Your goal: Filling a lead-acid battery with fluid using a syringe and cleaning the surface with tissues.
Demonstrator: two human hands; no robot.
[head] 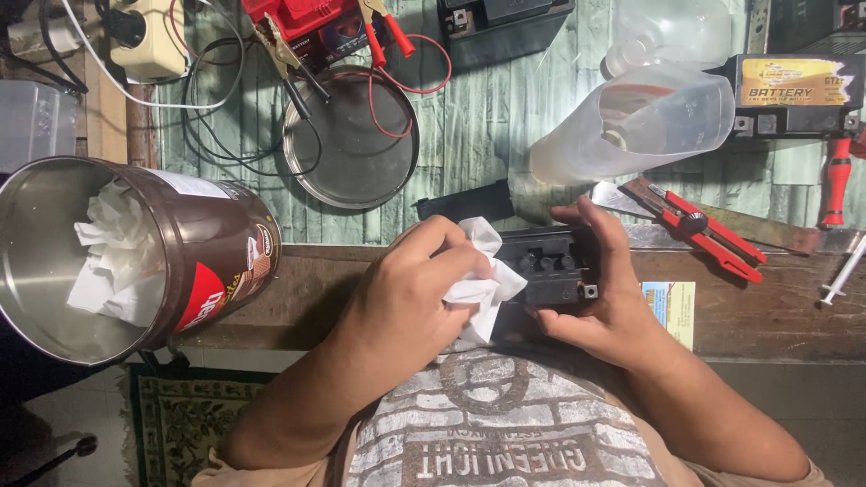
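A person's left hand (410, 280) presses a crumpled white tissue (483, 280) against the top of a small black battery (550, 271), the fingers curled together and bunching the paper at the battery's left side. The right hand (600, 289) steadies the battery from the other side, thumb along its near edge and fingers wrapped over the far edge. The battery sits at the front edge of a wooden table (767, 316), just above the person's grey printed shirt (496, 424).

To the left, a brown tin (207, 261) lies on its side with more white tissue inside. Behind the hands rest a round metal lid (356, 144), a black strip (465, 203) and a clear plastic jug (640, 122) tipped on its side. Red-handled cutters (708, 230) lie to the right, near a second battery with a yellow label (794, 95). A red charger (311, 27) with clamps and cables sits at the far edge.
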